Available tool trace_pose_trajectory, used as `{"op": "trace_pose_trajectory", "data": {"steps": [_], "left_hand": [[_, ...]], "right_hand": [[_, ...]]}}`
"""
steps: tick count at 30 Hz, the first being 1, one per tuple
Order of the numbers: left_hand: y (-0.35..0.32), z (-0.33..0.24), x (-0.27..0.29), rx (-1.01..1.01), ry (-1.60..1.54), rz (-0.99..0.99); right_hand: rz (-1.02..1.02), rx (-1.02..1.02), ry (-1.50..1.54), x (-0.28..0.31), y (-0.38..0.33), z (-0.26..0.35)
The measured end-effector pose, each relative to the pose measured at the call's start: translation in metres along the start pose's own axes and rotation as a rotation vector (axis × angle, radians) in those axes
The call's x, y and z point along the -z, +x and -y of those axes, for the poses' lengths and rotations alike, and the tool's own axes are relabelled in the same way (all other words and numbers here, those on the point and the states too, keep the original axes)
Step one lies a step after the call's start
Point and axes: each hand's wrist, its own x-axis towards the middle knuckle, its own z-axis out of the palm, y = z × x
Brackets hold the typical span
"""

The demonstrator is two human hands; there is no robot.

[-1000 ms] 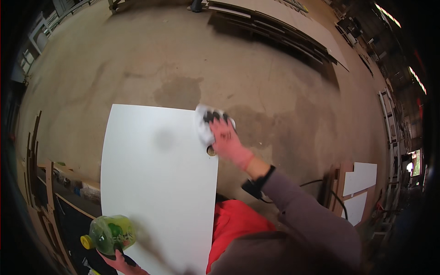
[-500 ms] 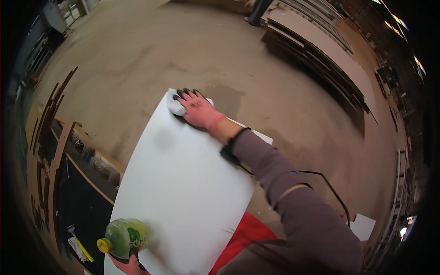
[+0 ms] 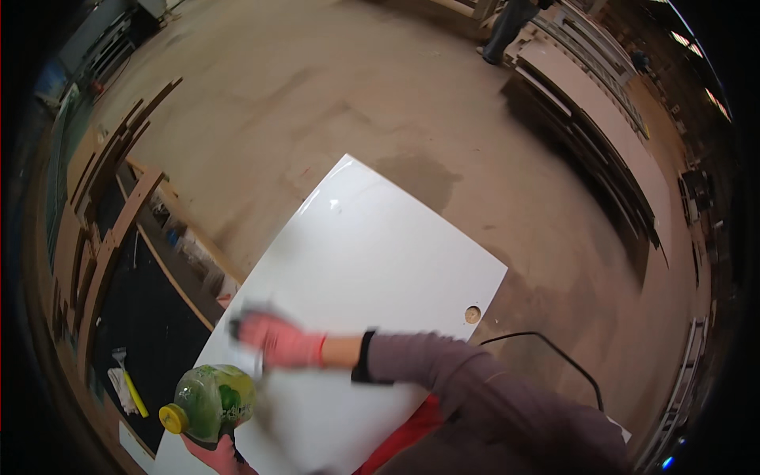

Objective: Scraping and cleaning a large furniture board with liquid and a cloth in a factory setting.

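A glossy white panel (image 3: 372,237) lies in front of me, with a round hole (image 3: 473,314) near its right corner. In a pink and black glove, my left hand (image 3: 218,453) is closed round a plastic bottle (image 3: 212,402) of green-tinted liquid at the panel's lower left. The bottle leans with its yellow cap toward the left. My right hand (image 3: 277,339), gloved alike, is over the left part of the panel, smeared by motion. A pale edge of the white cloth (image 3: 258,364) shows beneath it; the rest is hidden by the glove.
To the left, a scraper with a yellow handle (image 3: 135,393) lies beside a white rag on a black surface (image 3: 150,340). Wooden strips (image 3: 127,210) stand beyond it. Stacked boards (image 3: 590,119) and a person's leg (image 3: 507,36) are far right. A black cable (image 3: 554,348) curves at right.
My right hand has swept from the panel's far end back toward me and left, near the bottle. My left hand still grips the bottle. The view has shifted, uncovering the panel's far corner and hole.
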Motion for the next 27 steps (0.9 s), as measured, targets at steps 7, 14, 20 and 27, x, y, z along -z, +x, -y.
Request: {"op": "trace_pose_trajectory", "data": {"steps": [7,14,20,27], "left_hand": [[-0.035,-0.011,0.002,0.068,-0.168,-0.035],[-0.066,0.02,0.038,0.065,-0.429,-0.116],[-0.074,-0.03,-0.01,0.381,-0.162,-0.108],[-0.145,-0.005,0.007,0.571,-0.601,0.053]], "right_hand": [[0.184,-0.873,-1.073,0.25,0.053,-0.104],[-0.058,-0.389,-0.519,0.091,0.038,-0.049],[0.589,0.104,-0.352,-0.114,0.02,0.079],[-0.085,-0.319,-0.274,0.037,0.034,-0.013]]}}
